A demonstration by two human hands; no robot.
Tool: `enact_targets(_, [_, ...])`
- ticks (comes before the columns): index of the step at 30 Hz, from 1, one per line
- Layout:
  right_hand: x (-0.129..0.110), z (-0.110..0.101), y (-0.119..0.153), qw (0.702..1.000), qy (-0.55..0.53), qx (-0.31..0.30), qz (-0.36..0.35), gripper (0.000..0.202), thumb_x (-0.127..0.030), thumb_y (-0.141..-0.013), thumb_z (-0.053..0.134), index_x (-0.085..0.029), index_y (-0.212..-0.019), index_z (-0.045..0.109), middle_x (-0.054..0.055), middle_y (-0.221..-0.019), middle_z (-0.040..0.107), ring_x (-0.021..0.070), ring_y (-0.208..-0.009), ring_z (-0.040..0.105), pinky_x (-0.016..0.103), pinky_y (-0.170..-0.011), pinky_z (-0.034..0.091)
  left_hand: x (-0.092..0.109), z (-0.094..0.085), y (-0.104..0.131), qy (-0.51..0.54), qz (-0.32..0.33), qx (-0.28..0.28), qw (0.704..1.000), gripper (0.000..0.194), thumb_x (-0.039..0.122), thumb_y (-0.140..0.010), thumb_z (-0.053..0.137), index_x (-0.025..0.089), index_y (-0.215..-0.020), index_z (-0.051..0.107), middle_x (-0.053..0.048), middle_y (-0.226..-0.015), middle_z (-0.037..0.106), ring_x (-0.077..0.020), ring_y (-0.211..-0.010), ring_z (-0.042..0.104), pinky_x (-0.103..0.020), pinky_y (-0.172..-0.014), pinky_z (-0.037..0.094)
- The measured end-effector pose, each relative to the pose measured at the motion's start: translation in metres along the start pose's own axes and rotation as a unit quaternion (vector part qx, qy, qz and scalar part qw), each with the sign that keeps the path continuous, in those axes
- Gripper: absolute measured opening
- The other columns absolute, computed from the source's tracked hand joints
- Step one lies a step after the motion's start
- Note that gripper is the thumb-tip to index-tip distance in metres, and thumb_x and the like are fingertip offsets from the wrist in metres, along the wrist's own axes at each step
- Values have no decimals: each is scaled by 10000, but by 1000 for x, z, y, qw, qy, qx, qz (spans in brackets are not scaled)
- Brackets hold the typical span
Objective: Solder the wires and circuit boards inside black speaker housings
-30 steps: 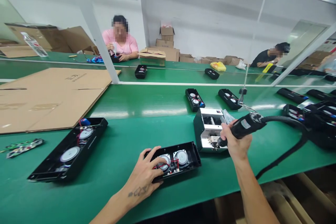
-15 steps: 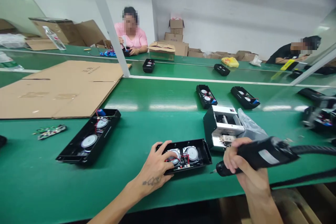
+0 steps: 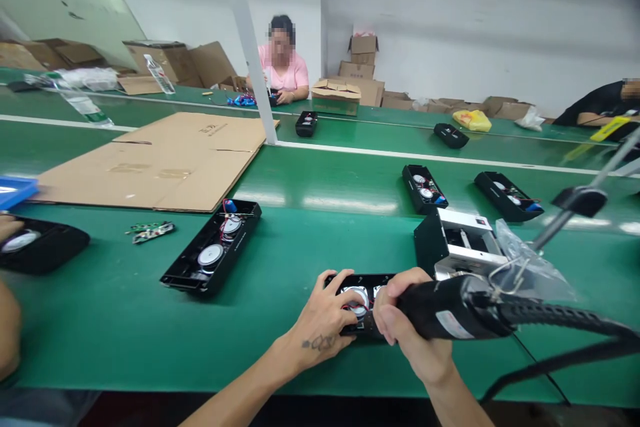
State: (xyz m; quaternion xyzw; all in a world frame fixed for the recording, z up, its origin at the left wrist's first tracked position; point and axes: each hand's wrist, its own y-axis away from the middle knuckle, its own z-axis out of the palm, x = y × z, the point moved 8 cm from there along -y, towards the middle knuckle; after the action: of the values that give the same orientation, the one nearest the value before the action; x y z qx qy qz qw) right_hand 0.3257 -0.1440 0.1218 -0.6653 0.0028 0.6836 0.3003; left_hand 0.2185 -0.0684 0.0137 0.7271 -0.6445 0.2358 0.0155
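Left fingers (image 3: 343, 281): bent and spread over the left end of the case (image 3: 367, 332), with some at its far wall and the thumb side at its near wall; we read this as a grip.
Right fingers (image 3: 386, 313): wrapped round the driver (image 3: 434, 307), above the right part of the case. We cannot tell whether they touch it.
Case: open side up on the green bench (image 3: 150, 360), in front of us. It lies to the right of our left palm and runs under those fingers, then leftward from our right palm.
Long axis: left to right, roughly along the bench's near edge; right end hidden by our right hand (image 3: 420, 347).
Nearer hand: the left (image 3: 320, 330), in contact; the right close by, over the opposite end.
Left speaker (image 3: 356, 300): in the case, partly under our left fingers.
Right speaker (image 3: 377, 291): beside it, mostly hidden behind our right hand.
Driver: body slanting off to the right, cable (image 3: 565, 315) trailing; tip hidden from us.
Machine (image 3: 431, 240): beyond the driver, to the right of the case.
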Motion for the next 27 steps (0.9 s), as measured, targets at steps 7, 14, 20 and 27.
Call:
enact_targets(7, [8, 8, -4, 999, -32, -6, 3, 141, -285, -1039, 722, -303, -1061, 583, -104, -655, 507, 84, -515, 471, 226, -506, 408, -1, 2, 1, -16, 9, 18, 1000, 283, 407, -915, 856, 356, -1187, 796, 22, -1454, 714, -391, -1562, 393, -612, -1213, 266])
enact_targets(14, [7, 9, -3, 999, -30, -29, -2, 151, -249, -1034, 719, -294, -1072, 580, -98, -669, 509, 90, -520, 490, 241, -511, 419, 1, -2, 0, -18, 9, 27, 999, 261, 405, -955, 817, 371, -1212, 789, 16, -1455, 706, -370, -1553, 405, -588, -1196, 289])
enact_targets(20, [11, 9, -2, 999, -36, -14, 3, 144, -282, -1042, 715, -292, -1057, 572, -103, -652, 492, 90, -510, 472, 244, -509, 403, 0, -1, 0, -8, 10, 29, 999, 232, 381, -930, 837, 350, -1155, 792, 17, -1472, 694, -376, -1552, 393, -595, -1197, 265])
enact_targets(27, [4, 15, -3, 999, -5, -45, -2, 139, -244, -1026, 713, -279, -1056, 582, -80, -724, 546, 82, -527, 491, 239, -510, 418, -1, -2, 0, 16, -7, 26, 1000, 86, 323, -942, 802, 322, -1027, 792, 2, -1251, 751, -361, -1543, 414, -579, -1213, 266])
